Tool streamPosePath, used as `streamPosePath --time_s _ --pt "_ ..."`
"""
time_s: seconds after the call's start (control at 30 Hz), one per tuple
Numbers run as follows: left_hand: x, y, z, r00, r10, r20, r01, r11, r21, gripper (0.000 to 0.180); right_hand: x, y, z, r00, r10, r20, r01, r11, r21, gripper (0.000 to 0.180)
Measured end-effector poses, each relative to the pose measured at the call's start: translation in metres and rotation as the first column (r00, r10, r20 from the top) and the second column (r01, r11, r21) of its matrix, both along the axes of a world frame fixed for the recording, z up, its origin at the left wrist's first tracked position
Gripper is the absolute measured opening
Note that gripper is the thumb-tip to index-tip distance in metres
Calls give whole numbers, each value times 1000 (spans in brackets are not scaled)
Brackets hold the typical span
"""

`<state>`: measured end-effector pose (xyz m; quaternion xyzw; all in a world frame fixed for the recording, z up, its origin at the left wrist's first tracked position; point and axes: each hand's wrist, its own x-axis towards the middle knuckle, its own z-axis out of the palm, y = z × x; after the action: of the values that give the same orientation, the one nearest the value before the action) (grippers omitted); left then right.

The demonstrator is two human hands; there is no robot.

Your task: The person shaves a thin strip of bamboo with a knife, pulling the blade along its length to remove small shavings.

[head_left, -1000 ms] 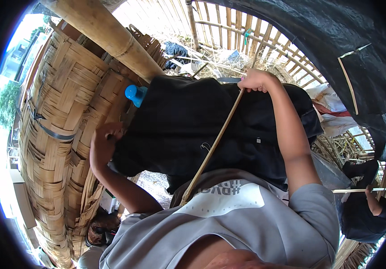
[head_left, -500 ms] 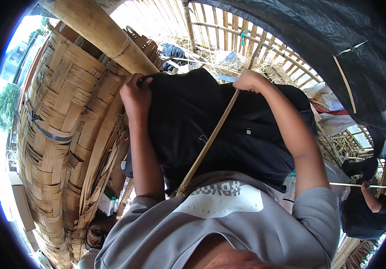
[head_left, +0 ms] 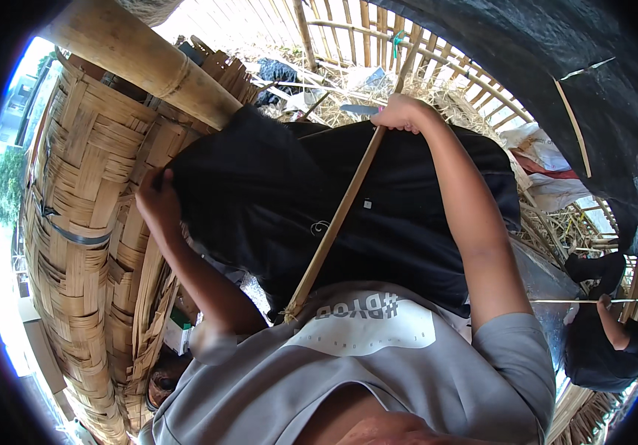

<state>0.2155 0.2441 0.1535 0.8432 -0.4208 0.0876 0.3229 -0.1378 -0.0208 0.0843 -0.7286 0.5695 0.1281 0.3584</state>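
Note:
Black cloth [head_left: 252, 185] is spread over my lap. Its left edge is gripped by my left hand [head_left: 160, 202], whose fingers are closed beside the woven bamboo wall. At the far side of the cloth, my right hand [head_left: 402, 115] is closed around a knife, and its blade [head_left: 359, 109] points left. The handle is hidden in my fist. A long bamboo strip [head_left: 345, 208] slants from my chest up past my right hand, touching it; whether the fingers also grip the strip is unclear.
A woven bamboo wall [head_left: 85, 215] rises on the left below a thick bamboo pole [head_left: 156, 63]. Straw and scraps [head_left: 438, 93] lie beyond the cloth. Black plastic sheeting [head_left: 593, 89] hangs at right. Another person [head_left: 607, 352] holds a thin strip [head_left: 549, 301] at lower right.
My left hand has moved left and nearer to me, drawing the cloth's edge along. My right hand, with the knife, sits slightly farther up and left in the view.

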Motion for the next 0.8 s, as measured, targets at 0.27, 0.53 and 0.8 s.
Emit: streamPosePath --time_s 0.27,0.53,0.8 --pt "-45 2 8 941 -325 94 311 941 135 31 -4 10 -32 996 34 80 -28 997 -70 39" --pt "-153 -36 -11 271 -577 -770 955 260 141 34 -7 3 -36 999 43 11 -42 994 -97 49" --pt "-154 -59 -26 262 -501 -825 959 233 163 7 -18 3 -41 1000 27 1 -27 996 -87 48"
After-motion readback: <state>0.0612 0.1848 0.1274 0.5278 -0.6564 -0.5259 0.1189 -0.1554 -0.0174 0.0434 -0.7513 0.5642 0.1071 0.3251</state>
